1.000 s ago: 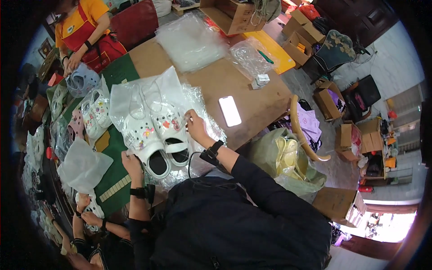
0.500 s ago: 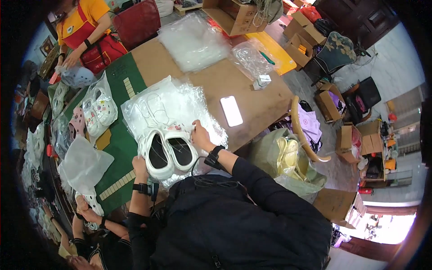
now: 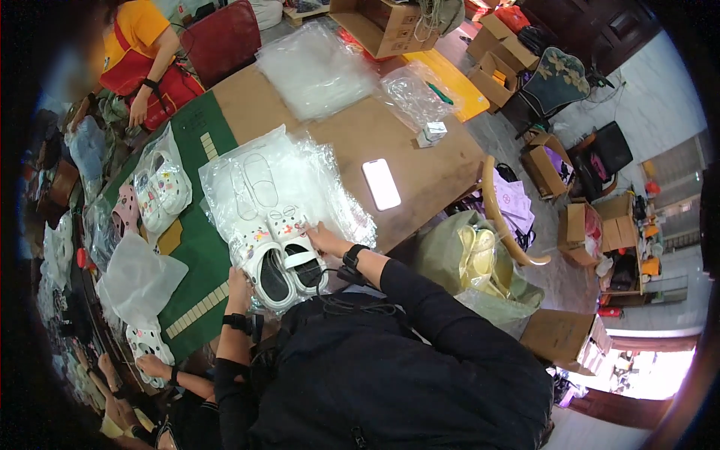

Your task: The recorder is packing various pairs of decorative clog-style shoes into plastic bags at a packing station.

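A pair of white clogs (image 3: 267, 251) with colourful charms on the toes lies side by side in front of me, heels toward me. My left hand (image 3: 238, 289) grips the outer side of the left clog, its fingers partly hidden. On the other side, my right hand (image 3: 328, 241) is closed at the edge of the right clog, by the toe and strap. A white strap (image 3: 301, 258) crosses that clog's opening. Beneath the pair is a stack of clear plastic bags (image 3: 315, 169), the top one with shoe outlines printed on it.
A white-screened phone (image 3: 382, 184) and small white box (image 3: 432, 134) lie on the brown table (image 3: 341, 139). More clear bags (image 3: 319, 71) are at the back. Bagged clogs (image 3: 161, 187) stand on the green mat (image 3: 196, 255). A co-worker's hand (image 3: 154, 366) touches another clog at lower left.
The clogs have tipped so their charm-covered toes show, and a strap now crosses the right opening. My right hand has moved down slightly. The person in orange has drawn a hand back from the bagged shoes.
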Tool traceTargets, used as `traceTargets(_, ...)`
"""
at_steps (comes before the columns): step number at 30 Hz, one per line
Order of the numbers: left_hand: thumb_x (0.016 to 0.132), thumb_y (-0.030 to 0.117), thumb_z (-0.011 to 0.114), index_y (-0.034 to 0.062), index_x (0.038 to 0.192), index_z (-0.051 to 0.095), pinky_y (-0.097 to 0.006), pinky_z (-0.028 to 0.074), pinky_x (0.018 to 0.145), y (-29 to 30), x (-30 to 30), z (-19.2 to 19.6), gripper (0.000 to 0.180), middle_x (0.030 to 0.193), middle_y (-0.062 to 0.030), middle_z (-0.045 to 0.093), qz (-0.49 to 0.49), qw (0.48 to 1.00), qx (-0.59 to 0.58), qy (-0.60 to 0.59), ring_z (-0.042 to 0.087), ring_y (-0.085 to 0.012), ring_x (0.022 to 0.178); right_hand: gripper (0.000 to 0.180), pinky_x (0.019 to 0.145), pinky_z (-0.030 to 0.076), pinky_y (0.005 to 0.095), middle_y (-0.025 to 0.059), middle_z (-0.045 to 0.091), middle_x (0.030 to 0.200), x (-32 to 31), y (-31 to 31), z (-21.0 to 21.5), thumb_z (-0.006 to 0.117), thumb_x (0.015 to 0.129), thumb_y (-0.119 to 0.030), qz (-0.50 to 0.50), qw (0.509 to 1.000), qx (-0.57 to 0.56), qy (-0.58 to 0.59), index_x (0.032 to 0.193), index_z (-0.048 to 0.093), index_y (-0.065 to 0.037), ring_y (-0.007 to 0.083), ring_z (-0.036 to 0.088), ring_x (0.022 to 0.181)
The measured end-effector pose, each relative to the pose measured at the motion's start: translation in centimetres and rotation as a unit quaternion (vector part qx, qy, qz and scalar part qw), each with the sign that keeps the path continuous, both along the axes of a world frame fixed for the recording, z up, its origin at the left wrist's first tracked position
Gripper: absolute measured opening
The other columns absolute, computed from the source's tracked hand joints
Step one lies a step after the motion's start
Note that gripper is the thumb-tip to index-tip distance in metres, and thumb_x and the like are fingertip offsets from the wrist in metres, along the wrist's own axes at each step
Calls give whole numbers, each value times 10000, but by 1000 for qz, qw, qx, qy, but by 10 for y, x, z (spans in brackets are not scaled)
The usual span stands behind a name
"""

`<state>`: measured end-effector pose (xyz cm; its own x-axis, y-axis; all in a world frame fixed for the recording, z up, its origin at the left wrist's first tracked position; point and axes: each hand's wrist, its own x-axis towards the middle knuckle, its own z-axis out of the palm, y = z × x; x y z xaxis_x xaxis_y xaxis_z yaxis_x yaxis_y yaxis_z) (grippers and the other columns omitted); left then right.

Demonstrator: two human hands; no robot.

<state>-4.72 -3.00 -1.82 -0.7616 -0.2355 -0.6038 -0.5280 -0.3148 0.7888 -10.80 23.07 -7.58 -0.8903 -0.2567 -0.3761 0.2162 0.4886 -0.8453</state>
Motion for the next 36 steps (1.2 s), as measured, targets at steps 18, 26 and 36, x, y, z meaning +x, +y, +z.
traceTargets(18, 862, 118, 503, -51, 929, 498, -312, 474, 608, -28, -24, 22, 182, 822, -118, 578, 11, 988, -144, 62, 562, -165, 709, 500, 409, 399, 284, 94, 515, 621, -8, -10, 46, 443, 883, -475, -181, 955, -186, -145, 945, 455, 22, 161, 487, 472)
traceTargets(26, 796, 110, 606, -21, 949, 480, -268, 470, 574, -19, -25, 67, 237, 851, -102, 562, 39, 970, -222, 95, 557, -143, 681, 219, 416, 469, 283, 87, 561, 591, -35, 11, 87, 584, 839, -186, -163, 974, -152, -29, 740, 499, -10, 152, 563, 488)
traceTargets(36, 892, 111, 431, 11, 848, 406, -273, 469, 415, 0, -35, 150, 112, 625, -166, 585, -3, 987, -111, 119, 579, -196, 487, 212, 371, 414, 251, 96, 544, 523, -65, 27, 198, 492, 874, -144, -104, 982, -146, 53, 716, 503, -3, 137, 538, 408)
